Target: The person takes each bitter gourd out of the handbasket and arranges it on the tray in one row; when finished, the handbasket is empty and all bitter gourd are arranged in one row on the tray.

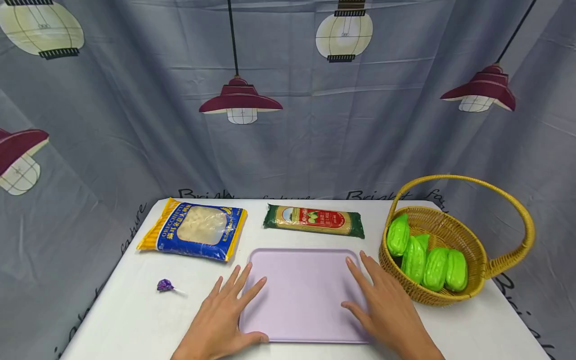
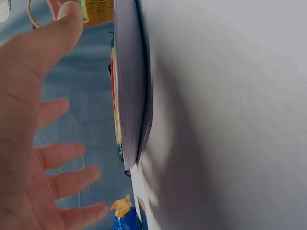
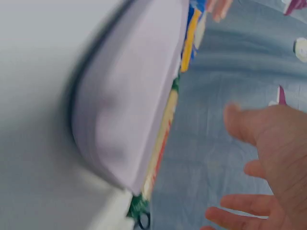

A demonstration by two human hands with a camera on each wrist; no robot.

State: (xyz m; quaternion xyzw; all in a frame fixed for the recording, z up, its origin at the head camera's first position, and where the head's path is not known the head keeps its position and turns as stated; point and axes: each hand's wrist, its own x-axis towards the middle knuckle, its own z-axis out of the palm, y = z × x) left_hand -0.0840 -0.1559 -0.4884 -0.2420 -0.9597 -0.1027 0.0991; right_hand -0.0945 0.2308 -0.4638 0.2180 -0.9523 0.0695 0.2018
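Note:
A flat lilac tray [image 1: 306, 295] lies on the white table in the head view. Over its left edge my left hand [image 1: 225, 312] spreads its fingers, holding nothing. My right hand [image 1: 384, 305] hovers over the tray's right side, fingers spread and likewise bare. Both wrist views show the hands a little above the tray, apart from it: the left hand [image 2: 53, 158] and the right hand [image 3: 268, 163]. Beyond the tray lies a green and red pack of spaghetti [image 1: 315, 221]. A blue and yellow bag of orecchiette pasta [image 1: 202, 227] lies to the back left.
A purple-wrapped lollipop [image 1: 165, 285] lies left of my left hand. On the right stands a wicker basket [image 1: 477, 250] with a tall handle, holding several bright green vegetable-shaped items [image 1: 435, 269]. A grey curtain [image 1: 288, 150] printed with lamps hangs behind the table.

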